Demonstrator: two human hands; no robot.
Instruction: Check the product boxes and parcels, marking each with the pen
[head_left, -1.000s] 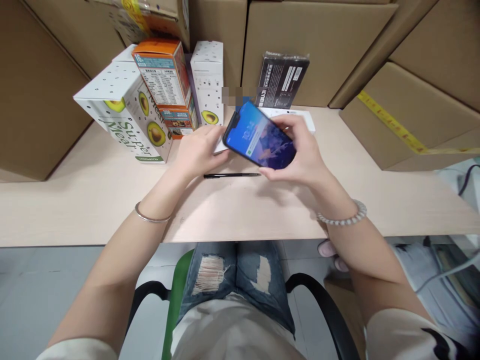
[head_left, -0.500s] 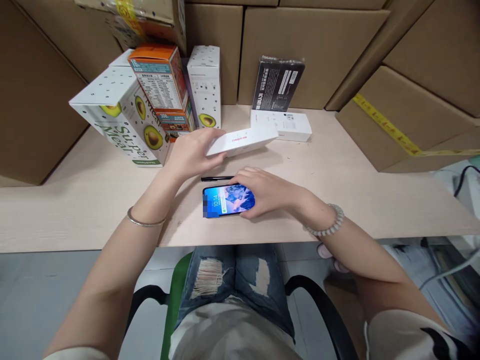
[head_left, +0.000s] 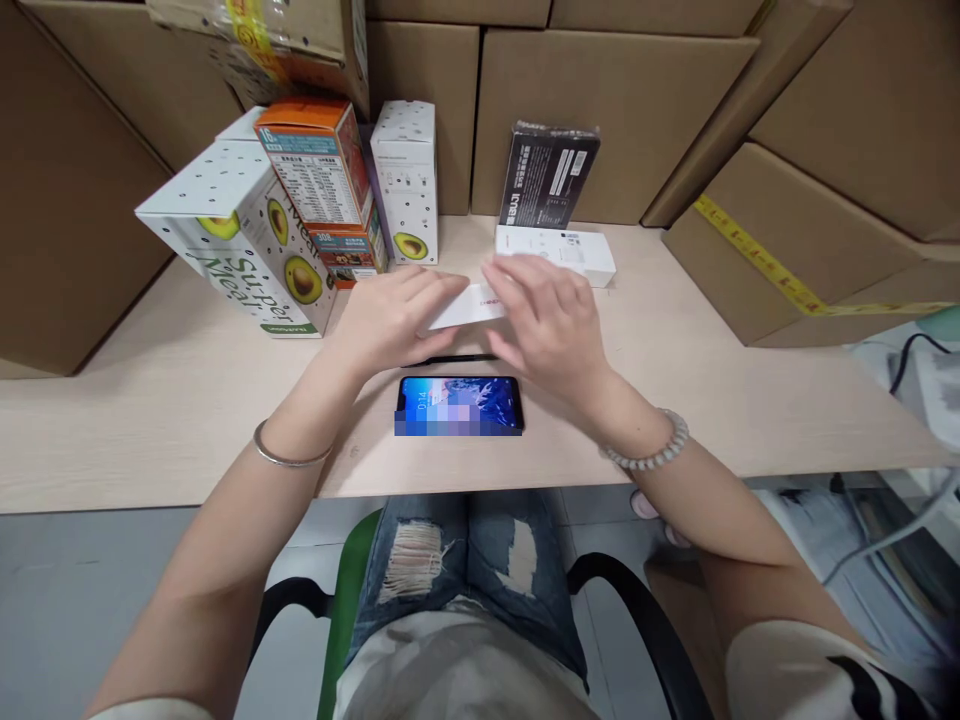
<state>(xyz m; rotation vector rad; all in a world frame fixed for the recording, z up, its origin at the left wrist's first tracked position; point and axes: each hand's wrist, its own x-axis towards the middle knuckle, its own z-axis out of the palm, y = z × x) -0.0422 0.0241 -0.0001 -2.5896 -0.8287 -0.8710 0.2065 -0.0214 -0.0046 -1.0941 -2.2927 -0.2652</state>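
A slim white box (head_left: 466, 308) with small red print is held up between my hands, just above the table. My left hand (head_left: 401, 312) grips its left end, thumb below and fingers on top. My right hand (head_left: 551, 315) is curled around its right end, hiding much of it. Below them a smartphone (head_left: 459, 403) lies flat with its screen lit. A black pen (head_left: 461, 358) lies between the phone and the box, partly covered by my fingers.
Behind stand another white box (head_left: 596, 257), a black box (head_left: 551, 178), a white avocado-print carton (head_left: 405, 185), an orange carton (head_left: 311, 165) and a large avocado carton (head_left: 225, 240). Cardboard boxes (head_left: 600, 110) wall the back and sides of the table (head_left: 187, 440).
My right hand has let go of the phone and moved up to the right end of the white box. The phone now lies alone on the table. My left hand keeps its hold.
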